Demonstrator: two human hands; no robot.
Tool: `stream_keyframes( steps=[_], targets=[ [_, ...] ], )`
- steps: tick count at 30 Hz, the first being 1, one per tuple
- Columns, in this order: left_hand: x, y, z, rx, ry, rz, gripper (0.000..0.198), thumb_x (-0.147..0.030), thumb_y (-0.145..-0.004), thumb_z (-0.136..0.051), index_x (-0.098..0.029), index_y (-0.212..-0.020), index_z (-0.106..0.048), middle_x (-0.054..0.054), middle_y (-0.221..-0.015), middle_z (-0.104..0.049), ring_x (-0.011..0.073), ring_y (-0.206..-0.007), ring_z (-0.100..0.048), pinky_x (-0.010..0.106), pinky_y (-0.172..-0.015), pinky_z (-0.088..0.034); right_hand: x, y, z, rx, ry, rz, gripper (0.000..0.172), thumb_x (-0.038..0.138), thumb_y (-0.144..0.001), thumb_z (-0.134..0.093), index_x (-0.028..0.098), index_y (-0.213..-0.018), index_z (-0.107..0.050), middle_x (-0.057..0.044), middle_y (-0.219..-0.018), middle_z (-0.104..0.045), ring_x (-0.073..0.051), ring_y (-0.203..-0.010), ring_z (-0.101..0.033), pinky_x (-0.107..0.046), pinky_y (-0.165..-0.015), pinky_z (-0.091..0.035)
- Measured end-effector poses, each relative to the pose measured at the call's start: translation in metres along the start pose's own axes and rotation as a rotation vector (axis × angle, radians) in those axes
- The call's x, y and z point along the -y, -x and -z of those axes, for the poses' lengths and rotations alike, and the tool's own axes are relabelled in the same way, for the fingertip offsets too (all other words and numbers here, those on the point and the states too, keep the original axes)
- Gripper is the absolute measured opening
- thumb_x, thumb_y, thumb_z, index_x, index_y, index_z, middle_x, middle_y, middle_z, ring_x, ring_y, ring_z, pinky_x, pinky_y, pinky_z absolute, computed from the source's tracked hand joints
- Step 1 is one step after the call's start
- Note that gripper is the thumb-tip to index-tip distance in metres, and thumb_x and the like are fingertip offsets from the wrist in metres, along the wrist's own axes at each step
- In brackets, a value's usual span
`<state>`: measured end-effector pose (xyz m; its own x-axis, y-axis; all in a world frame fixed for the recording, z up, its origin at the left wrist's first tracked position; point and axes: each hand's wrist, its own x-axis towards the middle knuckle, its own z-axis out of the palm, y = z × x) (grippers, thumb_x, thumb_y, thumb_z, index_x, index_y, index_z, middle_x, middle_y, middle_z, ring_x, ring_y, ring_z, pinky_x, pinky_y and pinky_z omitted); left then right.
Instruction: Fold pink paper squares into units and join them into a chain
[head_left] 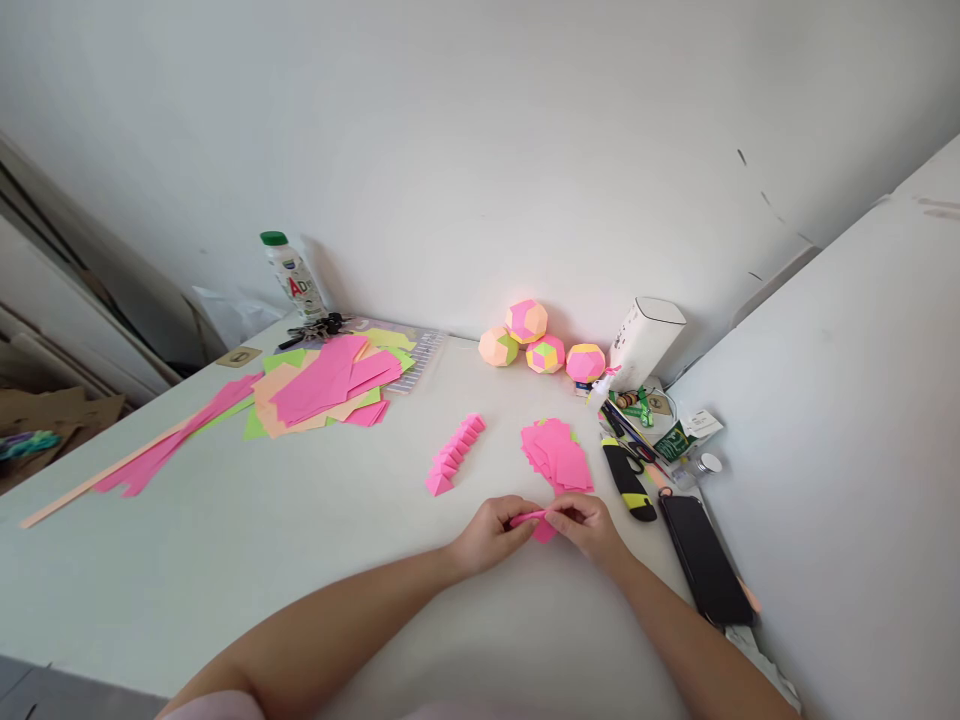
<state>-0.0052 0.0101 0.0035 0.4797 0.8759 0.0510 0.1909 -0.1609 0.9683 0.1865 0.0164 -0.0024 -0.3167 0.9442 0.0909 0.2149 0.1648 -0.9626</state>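
Observation:
Between both hands is a pink paper piece, partly covered by the fingers. My left hand pinches its left end, thumb against fingers. On the other end, my right hand is closed in a similar pinch. Just beyond the hands lies a loose pile of pink paper pieces with a bit of green showing at its edge. To the left of that pile, a row of folded pink paper units runs slantwise across the white table.
Pink, peach and green paper sheets and long strips spread over the left side. Several paper balls sit by the wall beside a white container. A box cutter and black phone lie at right. A bottle stands back left.

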Motion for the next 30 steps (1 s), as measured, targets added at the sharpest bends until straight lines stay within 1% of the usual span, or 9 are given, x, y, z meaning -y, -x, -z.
stream_keyframes(
  steps=[7,10,12,15,18,21,23,27,30],
  targets=[
    [-0.0026,0.0004,-0.0009,-0.025,0.088,0.077,0.023,-0.032,-0.079,-0.055,-0.016,-0.092,-0.066,0.003,-0.077,-0.06,0.0124,-0.063,-0.049,0.023,-0.056,-0.04,0.0029,0.0017,0.0008,-0.03,0.006,-0.002,0.024,0.037,-0.08,-0.06,0.016,-0.071,-0.067,-0.001,-0.061,-0.059,-0.014,-0.057,-0.052,-0.025,-0.054,-0.043],
    [-0.0012,-0.001,-0.0011,0.018,0.21,0.17,0.026,-0.034,-0.079,-0.055,-0.014,-0.094,-0.064,0.0,-0.065,-0.054,0.0089,-0.052,-0.043,0.021,-0.047,-0.035,0.0031,0.0034,0.0004,-0.049,-0.001,-0.02,0.029,0.04,-0.085,-0.052,0.016,-0.072,-0.063,0.0,-0.06,-0.055,-0.013,-0.055,-0.05,-0.024,-0.052,-0.042],
    [-0.0002,-0.0018,-0.0011,0.033,0.258,0.203,0.028,-0.035,-0.079,-0.055,-0.013,-0.095,-0.063,-0.003,-0.057,-0.049,0.0074,-0.046,-0.039,0.02,-0.043,-0.031,0.0033,0.0042,-0.0006,-0.049,-0.01,-0.024,0.027,0.041,-0.086,-0.05,0.016,-0.08,-0.062,-0.001,-0.065,-0.056,-0.013,-0.057,-0.051,-0.024,-0.053,-0.043],
    [0.0007,-0.0025,-0.0014,0.037,0.269,0.197,0.028,-0.034,-0.078,-0.056,-0.013,-0.096,-0.063,-0.005,-0.054,-0.046,0.007,-0.045,-0.038,0.02,-0.043,-0.03,0.0035,0.0033,-0.0029,-0.04,0.021,0.047,0.023,0.039,-0.082,-0.057,0.018,-0.091,-0.062,-0.004,-0.079,-0.061,-0.016,-0.068,-0.056,-0.026,-0.061,-0.047],
    [0.0008,-0.0027,-0.0026,0.041,0.263,0.179,0.025,-0.032,-0.077,-0.057,-0.014,-0.094,-0.064,-0.003,-0.059,-0.049,0.0068,-0.046,-0.038,0.02,-0.044,-0.03,0.0035,0.0008,-0.0048,-0.02,0.092,0.158,0.017,0.034,-0.081,-0.06,0.019,-0.084,-0.066,-0.005,-0.078,-0.062,-0.018,-0.073,-0.057,-0.029,-0.067,-0.047],
    [0.0005,-0.0026,-0.0037,0.019,0.248,0.194,0.026,-0.034,-0.076,-0.059,-0.015,-0.091,-0.064,-0.001,-0.065,-0.054,0.0066,-0.047,-0.04,0.021,-0.044,-0.031,0.003,-0.0004,-0.0056,-0.045,0.103,0.202,0.015,0.033,-0.081,-0.061,0.019,-0.081,-0.068,-0.007,-0.084,-0.064,-0.02,-0.079,-0.059,-0.031,-0.071,-0.048],
    [0.0005,-0.0024,-0.0041,0.01,0.255,0.208,0.029,-0.037,-0.075,-0.06,-0.015,-0.093,-0.063,-0.001,-0.065,-0.055,0.0069,-0.046,-0.04,0.021,-0.044,-0.031,0.0017,0.0003,-0.0057,-0.052,0.082,0.169,0.017,0.034,-0.08,-0.062,0.019,-0.081,-0.068,-0.007,-0.085,-0.065,-0.02,-0.079,-0.06,-0.031,-0.07,-0.048],
    [0.0024,-0.0025,-0.0047,-0.008,0.273,0.234,0.036,-0.043,-0.074,-0.062,-0.014,-0.093,-0.061,-0.003,-0.058,-0.052,0.0073,-0.044,-0.04,0.022,-0.043,-0.031,-0.0013,0.0028,-0.0056,-0.004,0.064,0.053,0.022,0.037,-0.081,-0.061,0.017,-0.087,-0.07,-0.005,-0.075,-0.068,-0.018,-0.068,-0.061,-0.028,-0.061,-0.048],
    [0.0056,-0.003,-0.0056,-0.043,0.269,0.249,0.039,-0.045,-0.072,-0.063,-0.013,-0.094,-0.059,-0.006,-0.051,-0.048,0.0074,-0.041,-0.04,0.021,-0.042,-0.031,-0.0017,0.0034,-0.0055,0.009,0.064,0.048,0.023,0.036,-0.081,-0.061,0.017,-0.089,-0.072,-0.005,-0.077,-0.07,-0.018,-0.068,-0.061,-0.027,-0.061,-0.048]
  ],
)
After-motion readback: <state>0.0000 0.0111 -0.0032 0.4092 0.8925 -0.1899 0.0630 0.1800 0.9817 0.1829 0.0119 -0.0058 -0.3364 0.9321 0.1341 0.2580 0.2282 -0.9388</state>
